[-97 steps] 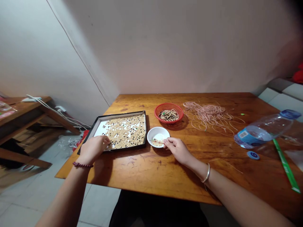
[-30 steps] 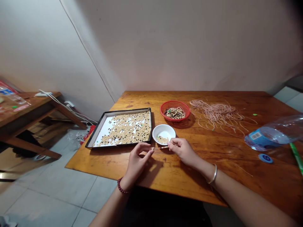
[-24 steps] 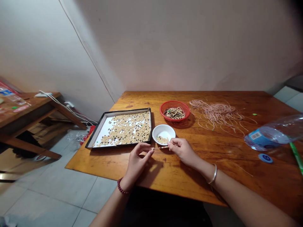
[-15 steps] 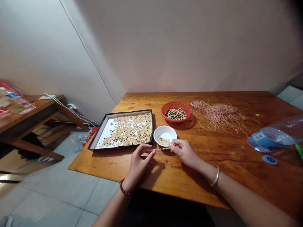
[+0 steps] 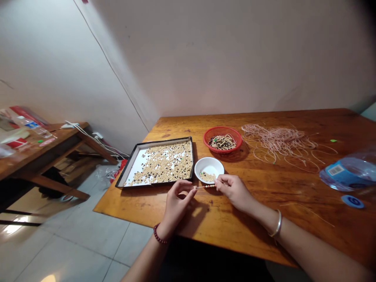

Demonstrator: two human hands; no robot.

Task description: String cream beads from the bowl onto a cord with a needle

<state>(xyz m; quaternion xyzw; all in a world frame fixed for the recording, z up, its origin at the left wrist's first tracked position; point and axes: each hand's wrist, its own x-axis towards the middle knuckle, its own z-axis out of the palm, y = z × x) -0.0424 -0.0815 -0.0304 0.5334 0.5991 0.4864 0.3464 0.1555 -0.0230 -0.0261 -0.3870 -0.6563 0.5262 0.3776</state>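
Observation:
A short string of pale beads [image 5: 209, 186] stretches between my hands, low over the table in front of the white bowl. Pinched at thumb and forefinger, my left hand [image 5: 180, 199] grips the thin string end at the left; whether a bead also sits in that pinch is too small to tell. The beaded part runs into the closed fingers of my right hand [image 5: 233, 191], near the rim of the bowl. Inside the white bowl [image 5: 209, 163] lie pale beads and a few green ones. To the left is a black-edged tray [image 5: 132, 166] spread with pale, dark and green beads.
Behind the bowl stands a red basket [image 5: 239, 141] of strung beads. A tangle of pink cord [image 5: 282, 138] lies to its right. At the right are a cut plastic bottle [image 5: 345, 172], a blue cap [image 5: 352, 201] and a loose thread [image 5: 311, 209]. Another table [image 5: 67, 137] stands left.
The whole scene has shifted slightly right in view as my head turned left. Both hands keep their hold on the string of beads in nearly the same pose.

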